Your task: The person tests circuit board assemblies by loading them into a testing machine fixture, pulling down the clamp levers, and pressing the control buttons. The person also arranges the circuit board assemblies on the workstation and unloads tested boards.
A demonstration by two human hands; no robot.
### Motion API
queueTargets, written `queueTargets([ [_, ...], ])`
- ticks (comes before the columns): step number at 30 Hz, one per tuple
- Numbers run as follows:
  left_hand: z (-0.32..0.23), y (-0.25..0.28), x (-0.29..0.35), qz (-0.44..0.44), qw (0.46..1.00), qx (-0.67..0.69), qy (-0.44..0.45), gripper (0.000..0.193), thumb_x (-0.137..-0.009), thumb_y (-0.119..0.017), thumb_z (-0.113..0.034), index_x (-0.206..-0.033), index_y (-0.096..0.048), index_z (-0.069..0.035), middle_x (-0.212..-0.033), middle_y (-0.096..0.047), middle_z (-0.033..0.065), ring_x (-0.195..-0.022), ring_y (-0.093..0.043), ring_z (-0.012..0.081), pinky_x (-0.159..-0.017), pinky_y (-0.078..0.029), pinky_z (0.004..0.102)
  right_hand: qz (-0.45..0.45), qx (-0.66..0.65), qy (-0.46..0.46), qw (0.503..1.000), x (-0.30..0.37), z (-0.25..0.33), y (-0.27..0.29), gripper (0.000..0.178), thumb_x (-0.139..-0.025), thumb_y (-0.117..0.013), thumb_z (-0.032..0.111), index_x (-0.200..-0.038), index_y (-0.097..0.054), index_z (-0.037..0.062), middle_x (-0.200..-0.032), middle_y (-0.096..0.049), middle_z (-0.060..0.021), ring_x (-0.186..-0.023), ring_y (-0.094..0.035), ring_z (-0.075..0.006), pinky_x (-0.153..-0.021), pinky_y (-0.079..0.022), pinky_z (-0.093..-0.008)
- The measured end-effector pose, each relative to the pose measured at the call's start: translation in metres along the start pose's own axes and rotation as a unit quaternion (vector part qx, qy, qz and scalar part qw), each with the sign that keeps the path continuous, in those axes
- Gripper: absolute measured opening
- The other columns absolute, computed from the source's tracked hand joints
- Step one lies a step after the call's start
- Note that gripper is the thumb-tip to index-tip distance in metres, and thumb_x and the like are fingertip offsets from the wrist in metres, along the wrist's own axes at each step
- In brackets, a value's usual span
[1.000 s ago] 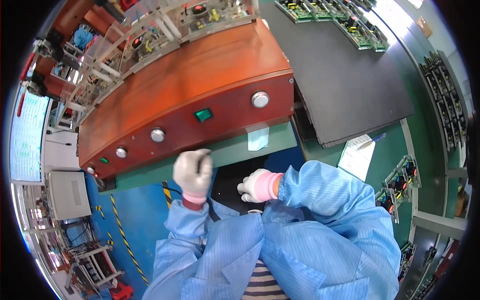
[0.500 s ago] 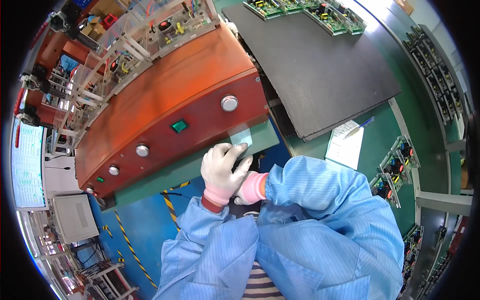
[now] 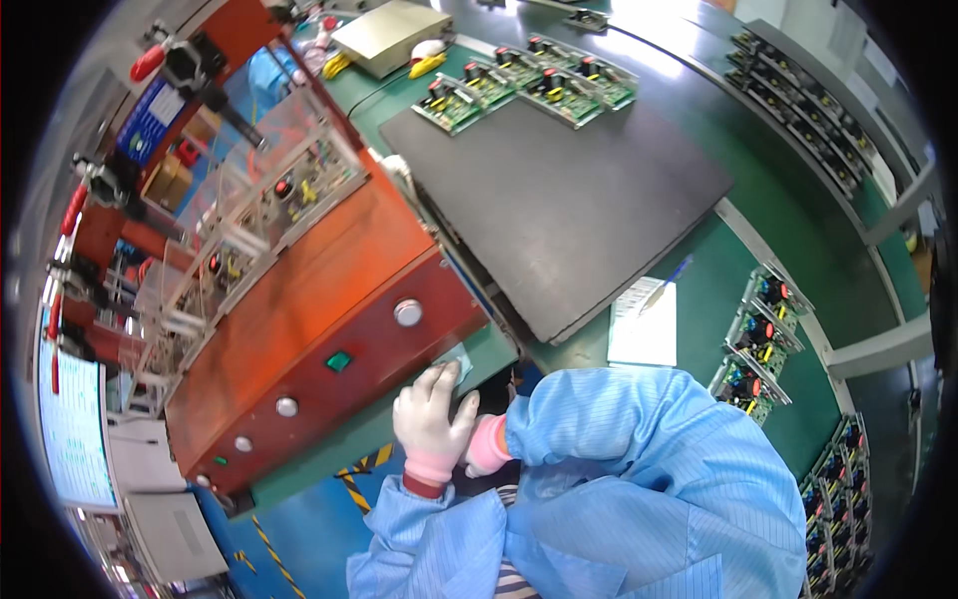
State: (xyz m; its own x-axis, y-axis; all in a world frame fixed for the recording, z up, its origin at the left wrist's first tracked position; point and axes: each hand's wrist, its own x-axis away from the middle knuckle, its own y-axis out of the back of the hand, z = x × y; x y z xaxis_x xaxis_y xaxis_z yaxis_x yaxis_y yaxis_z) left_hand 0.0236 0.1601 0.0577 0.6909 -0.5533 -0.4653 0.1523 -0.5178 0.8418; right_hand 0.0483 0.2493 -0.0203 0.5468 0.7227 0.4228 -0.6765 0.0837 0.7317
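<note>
My left hand point(image 3: 429, 419), in a white glove with a pink cuff, rests by the front edge of a green bench top point(image 3: 329, 457). Its fingers are stretched out and the thumb stands apart, with nothing held in them. The fingertips lie by a small pale label point(image 3: 456, 363) at the bench edge. Behind the left wrist is my right hand point(image 3: 483, 449); its pink cuff shows, but its fingers are hidden. In front of both hands stands a red and orange test fixture point(image 3: 324, 290) with silver round buttons point(image 3: 407, 312) and a green switch point(image 3: 339, 360).
A dark mat point(image 3: 559, 210) lies to the right of the fixture, with several green circuit boards point(image 3: 524, 85) at its far end. Nearer are a paper sheet point(image 3: 644, 321) with a pen point(image 3: 679, 270) and more boards point(image 3: 755, 339). Toggle clamps point(image 3: 190, 70) rise at far left.
The view has tilted and swung up, so more of the far bench shows and the fixture sits lower in the picture. Both hands keep nearly the same pose together.
</note>
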Motion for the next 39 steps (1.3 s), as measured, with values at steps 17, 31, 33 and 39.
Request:
queueTargets([
  [17, -0.003, 0.012, 0.006, 0.042, 0.997, -0.061, -0.009, 0.046, -0.077, -0.074, -0.029, -0.122, -0.072, -0.016, -0.129, -0.068, 0.0055, -0.089, -0.061, 0.0251, -0.084, -0.047, 0.0345, 0.032, 0.015, 0.022, 0.999, 0.0, 0.004, 0.004, 0.038, -0.093, -0.056, 0.04, -0.113, -0.07, 0.0106, -0.11, -0.073, -0.0083, -0.097, -0.068, -0.0352, -0.089, -0.053, -0.0478],
  [31, 0.008, 0.026, 0.019, 0.043, 0.995, -0.086, 0.033, 0.049, -0.08, -0.073, -0.031, -0.125, -0.068, -0.012, -0.131, -0.067, 0.0108, -0.093, -0.07, 0.0287, -0.077, -0.051, 0.0357, 0.044, -0.002, 0.016, 0.999, 0.0, 0.004, 0.006, 0.037, -0.094, -0.055, 0.039, -0.115, -0.069, 0.0109, -0.105, -0.073, -0.0097, -0.095, -0.068, -0.0359, -0.085, -0.053, -0.0472],
  [33, 0.008, 0.03, 0.023, 0.05, 0.994, -0.085, 0.055, 0.048, -0.081, -0.073, -0.03, -0.126, -0.067, -0.012, -0.132, -0.067, 0.0113, -0.096, -0.071, 0.0294, -0.078, -0.052, 0.0359, 0.042, -0.008, 0.014, 0.999, 0.0, 0.003, 0.006, 0.037, -0.094, -0.055, 0.038, -0.115, -0.069, 0.0111, -0.104, -0.073, -0.0097, -0.095, -0.068, -0.0359, -0.084, -0.053, -0.0471],
  [39, 0.01, 0.042, 0.031, 0.064, 0.99, -0.067, 0.111, 0.048, -0.084, -0.071, -0.03, -0.129, -0.066, -0.012, -0.139, -0.065, 0.0101, -0.108, -0.07, 0.03, -0.084, -0.054, 0.035, 0.053, -0.019, 0.014, 0.998, 0.002, 0.005, 0.008, 0.036, -0.094, -0.055, 0.037, -0.114, -0.069, 0.0111, -0.104, -0.073, -0.0097, -0.093, -0.068, -0.0361, -0.083, -0.053, -0.0471],
])
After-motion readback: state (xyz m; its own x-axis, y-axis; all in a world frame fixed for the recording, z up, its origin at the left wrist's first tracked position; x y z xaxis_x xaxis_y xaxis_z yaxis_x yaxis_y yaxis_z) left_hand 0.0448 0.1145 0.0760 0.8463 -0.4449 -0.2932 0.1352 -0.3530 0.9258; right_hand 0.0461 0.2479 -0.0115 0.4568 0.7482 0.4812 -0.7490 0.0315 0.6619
